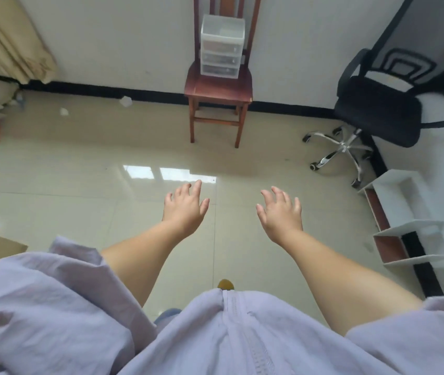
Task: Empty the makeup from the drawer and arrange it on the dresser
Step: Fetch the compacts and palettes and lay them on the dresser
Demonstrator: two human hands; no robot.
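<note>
Lilac shirt (215, 334) fills lower frame; left hand (184, 209) and right hand (280, 212), fingers spread and empty, reach forward, presumably toward clear drawer unit (222, 46) on wooden chair (218, 87), top centre.

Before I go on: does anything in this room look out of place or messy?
Yes. The clear drawer unit stands on a wooden chair seat, not a dresser. Two crumpled white scraps lie on the floor by the wall. Both the left hand and right hand are empty.
</note>
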